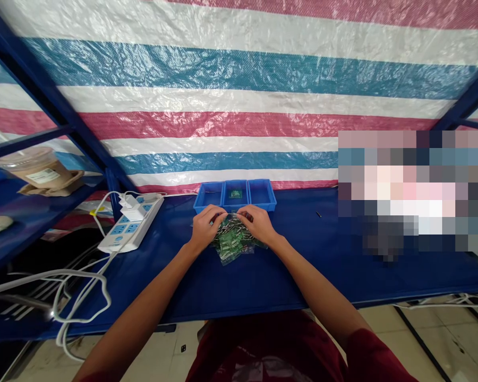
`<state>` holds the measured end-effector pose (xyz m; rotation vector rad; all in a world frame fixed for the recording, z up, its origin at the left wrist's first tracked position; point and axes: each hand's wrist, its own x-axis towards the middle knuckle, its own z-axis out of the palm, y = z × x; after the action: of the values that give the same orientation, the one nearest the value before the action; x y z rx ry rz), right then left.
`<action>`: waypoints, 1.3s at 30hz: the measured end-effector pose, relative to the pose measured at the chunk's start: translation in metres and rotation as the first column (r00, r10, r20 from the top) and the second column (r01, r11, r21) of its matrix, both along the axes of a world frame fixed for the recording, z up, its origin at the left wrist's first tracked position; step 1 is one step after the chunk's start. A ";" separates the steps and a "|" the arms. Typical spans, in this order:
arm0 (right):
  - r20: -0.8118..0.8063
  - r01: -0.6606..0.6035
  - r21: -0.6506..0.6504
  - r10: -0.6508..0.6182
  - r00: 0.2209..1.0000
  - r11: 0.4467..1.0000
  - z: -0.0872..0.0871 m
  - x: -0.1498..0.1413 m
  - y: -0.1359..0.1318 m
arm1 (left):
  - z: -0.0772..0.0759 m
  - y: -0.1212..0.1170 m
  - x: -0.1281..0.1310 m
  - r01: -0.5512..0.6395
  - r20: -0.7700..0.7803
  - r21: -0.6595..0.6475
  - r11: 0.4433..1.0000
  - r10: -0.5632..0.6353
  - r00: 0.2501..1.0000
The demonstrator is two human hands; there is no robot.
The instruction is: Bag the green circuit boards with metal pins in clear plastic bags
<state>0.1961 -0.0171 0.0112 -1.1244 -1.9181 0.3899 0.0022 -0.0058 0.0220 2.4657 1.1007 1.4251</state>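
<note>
A clear plastic bag of small green circuit boards (233, 243) lies on the blue table (263, 281) in front of me. My left hand (205, 225) grips the bag's top edge on the left, fingers curled. My right hand (258, 223) pinches the same top edge on the right. Both hands meet above the bag. Just behind them stand three small blue bins (235, 196) in a row; the middle bin holds a green board (235, 194).
A white power strip (131, 228) with a plugged adapter and white cables (75, 286) lies left on the table. A drink cup (35, 167) sits on the left shelf. A striped tarpaulin (239, 95) closes the back. A small dark part (318, 214) lies to the right.
</note>
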 end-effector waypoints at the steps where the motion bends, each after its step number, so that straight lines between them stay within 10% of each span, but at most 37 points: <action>1: -0.006 0.000 -0.001 0.000 1.000 1.000 0.000 0.000 0.000 | 0.000 0.000 0.000 -0.014 0.005 0.001 1.000 0.014 1.000; 19: -0.120 0.021 -0.001 -0.021 0.993 1.000 0.002 -0.002 -0.005 | 0.001 -0.001 0.000 0.003 -0.036 -0.051 0.999 -0.005 0.999; 29: -0.306 0.082 -0.086 -0.104 0.946 0.993 0.009 -0.008 -0.009 | -0.001 0.001 0.010 0.206 0.467 -0.462 0.862 0.040 0.884; 39: -0.260 0.049 -0.077 -0.068 0.963 0.996 0.006 -0.012 -0.009 | -0.003 0.001 0.014 0.185 0.509 -0.437 0.880 0.072 0.858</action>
<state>0.1844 -0.0258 0.0177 -1.1127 -1.6465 0.5491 0.0166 -0.0044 0.0185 1.6325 1.0712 1.4526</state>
